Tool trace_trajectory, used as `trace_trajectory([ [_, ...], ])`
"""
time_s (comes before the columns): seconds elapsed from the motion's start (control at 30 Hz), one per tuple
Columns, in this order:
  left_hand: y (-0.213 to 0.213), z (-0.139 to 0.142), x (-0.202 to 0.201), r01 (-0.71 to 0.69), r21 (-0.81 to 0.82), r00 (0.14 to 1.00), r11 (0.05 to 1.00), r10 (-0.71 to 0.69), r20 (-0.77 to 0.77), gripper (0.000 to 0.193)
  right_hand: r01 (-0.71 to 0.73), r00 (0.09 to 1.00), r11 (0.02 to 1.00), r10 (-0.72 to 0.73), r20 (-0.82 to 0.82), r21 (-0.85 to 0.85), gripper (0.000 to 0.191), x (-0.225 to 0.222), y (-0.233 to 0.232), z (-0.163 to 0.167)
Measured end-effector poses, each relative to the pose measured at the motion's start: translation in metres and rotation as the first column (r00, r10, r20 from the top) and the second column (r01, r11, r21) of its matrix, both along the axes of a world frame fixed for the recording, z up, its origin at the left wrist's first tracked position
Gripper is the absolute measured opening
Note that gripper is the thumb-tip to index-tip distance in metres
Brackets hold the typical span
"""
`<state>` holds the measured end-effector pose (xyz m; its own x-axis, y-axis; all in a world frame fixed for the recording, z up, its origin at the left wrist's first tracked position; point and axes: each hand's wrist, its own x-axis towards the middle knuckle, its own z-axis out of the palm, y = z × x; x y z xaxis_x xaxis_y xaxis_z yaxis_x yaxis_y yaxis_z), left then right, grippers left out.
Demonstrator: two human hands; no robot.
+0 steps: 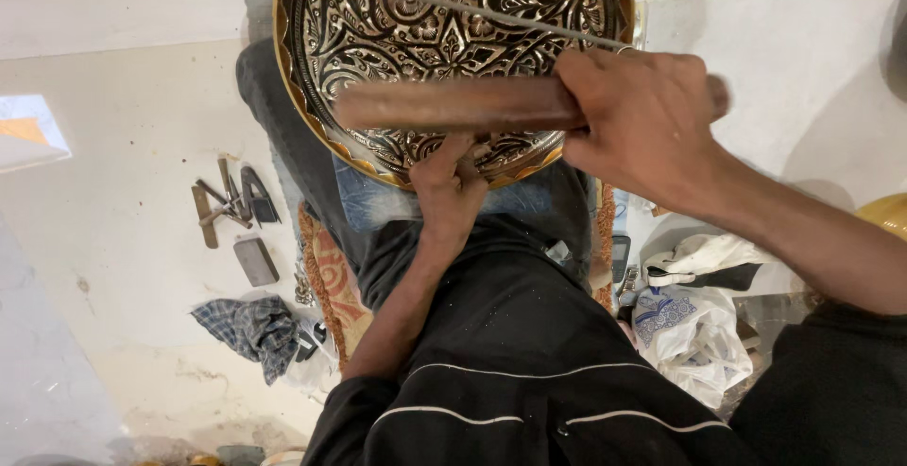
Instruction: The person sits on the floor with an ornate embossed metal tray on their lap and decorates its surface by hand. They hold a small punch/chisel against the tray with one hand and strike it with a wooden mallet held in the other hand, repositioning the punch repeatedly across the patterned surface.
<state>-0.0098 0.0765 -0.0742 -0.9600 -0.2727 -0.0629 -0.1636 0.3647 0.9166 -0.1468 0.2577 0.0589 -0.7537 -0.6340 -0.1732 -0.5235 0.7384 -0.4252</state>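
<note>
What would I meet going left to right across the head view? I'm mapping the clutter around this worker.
Metal tools on the floor → checked cloth → left hand on the engraved tray → right hand gripping the wooden rod → white plastic bag.

The round tray (453, 12) is dark silver with embossed floral and star motifs and a scalloped gold rim. The wooden handle (453, 105) is reddish brown. The cloth (253, 327) on the pale cream floor (132, 239) is blue-grey checked. The mat (333, 282) is orange with a cream pattern. The jacket (510, 334) is black with thin white stripes
</note>
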Motion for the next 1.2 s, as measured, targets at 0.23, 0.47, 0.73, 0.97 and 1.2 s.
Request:
trace_trajectory([
  [0.23,0.001,0.007,0.000,-0.022,0.070,0.995,0.997,0.029,-0.094,0.050,-0.041,0.997,0.994,0.035,0.066,0.102,0.026,-0.007,-0.006,0.003],
  [0.47,0.000,0.003,0.003,-0.031,0.059,0.998,0.998,0.034,-0.045,0.034,-0.124,0.991,0.985,0.118,0.061,0.116,0.027,-0.008,-0.013,0.011],
  [0.73,-0.002,0.001,0.003,0.006,0.286,0.995,0.958,0.023,-0.099,0.050,0.025,1.000,0.999,-0.025,0.012,-0.025,0.031,-0.001,0.001,0.007],
  [0.97,0.005,-0.008,0.006,-0.045,0.308,0.989,0.950,0.085,-0.118,0.042,0.191,0.955,0.938,-0.110,0.274,-0.289,0.021,-0.001,-0.004,0.006],
  [1.2,-0.007,0.017,0.009,0.010,0.415,0.998,0.910,-0.035,0.053,0.018,0.353,0.830,0.916,-0.213,0.516,-0.190,0.021,0.045,-0.002,-0.040],
])
